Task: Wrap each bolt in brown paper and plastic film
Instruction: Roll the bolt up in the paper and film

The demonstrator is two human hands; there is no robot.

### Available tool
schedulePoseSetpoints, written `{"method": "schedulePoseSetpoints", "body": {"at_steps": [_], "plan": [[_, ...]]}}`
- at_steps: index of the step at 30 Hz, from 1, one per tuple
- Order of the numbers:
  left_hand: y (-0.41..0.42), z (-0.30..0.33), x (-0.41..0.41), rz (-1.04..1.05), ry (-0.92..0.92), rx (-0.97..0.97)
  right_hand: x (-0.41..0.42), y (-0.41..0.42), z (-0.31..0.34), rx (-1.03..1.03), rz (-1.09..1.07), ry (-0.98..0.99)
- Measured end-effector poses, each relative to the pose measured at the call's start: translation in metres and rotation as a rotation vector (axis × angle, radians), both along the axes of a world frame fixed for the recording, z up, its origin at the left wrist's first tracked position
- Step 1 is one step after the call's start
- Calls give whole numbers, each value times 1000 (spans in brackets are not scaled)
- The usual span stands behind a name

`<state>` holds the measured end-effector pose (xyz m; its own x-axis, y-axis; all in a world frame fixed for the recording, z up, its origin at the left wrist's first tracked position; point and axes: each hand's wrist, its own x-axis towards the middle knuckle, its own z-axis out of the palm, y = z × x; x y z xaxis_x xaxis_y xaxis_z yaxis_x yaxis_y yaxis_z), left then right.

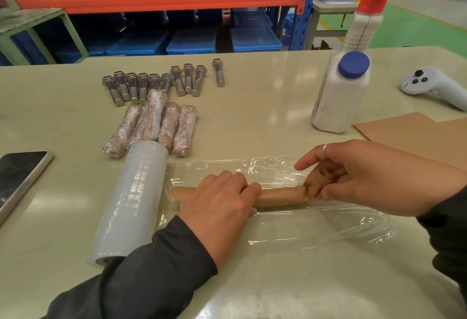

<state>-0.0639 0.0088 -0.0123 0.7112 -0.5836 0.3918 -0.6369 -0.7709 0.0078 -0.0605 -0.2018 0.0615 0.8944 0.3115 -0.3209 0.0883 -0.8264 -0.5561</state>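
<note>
Lying crosswise on a sheet of plastic film [290, 227], a bolt rolled in brown paper [280, 196] is held at both ends by a person's bare hands. Far out to the left of that grip, a dark phone [17, 179] lies flat at the table's [252, 96] edge. Closer in, the roll of film [131, 200] lies on its side just left of the left hand [219, 207], with the pulled-out sheet running from it under the paper-wrapped bolt. Beyond the roll, well behind the grip, four finished bundles [154, 126] in paper and film lie side by side, and behind them is a row of bare steel bolts [151, 83], one set a little apart on the right.

The left hand presses down with its fingers closed over the left part of the paper roll, whose tip sticks out past it towards the film roll. The right hand [366, 179], with a ring on one finger, pinches the bunched paper at the other end between thumb and fingers, index finger extended.

Behind the right hand stands a white bottle with a blue cap [341, 96]; to its right lie brown paper sheets [404, 131], near the right wrist, and a white controller [429, 86] farther back.
</note>
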Motion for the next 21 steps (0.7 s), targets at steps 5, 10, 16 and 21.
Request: {"method": "schedulePoseSetpoints", "body": {"at_steps": [5,10,16,21], "plan": [[0,0,1,-18,-21,-15,5,1,-3,124,-107,39],[-1,0,1,-11,18,-37,8,9,-9,120,-189,-15],[-1,0,1,-10,39,-61,8,14,-12,15,-125,-122],[0,1,0,-9,38,-55,9,18,-11,-47,-35,-191]]}}
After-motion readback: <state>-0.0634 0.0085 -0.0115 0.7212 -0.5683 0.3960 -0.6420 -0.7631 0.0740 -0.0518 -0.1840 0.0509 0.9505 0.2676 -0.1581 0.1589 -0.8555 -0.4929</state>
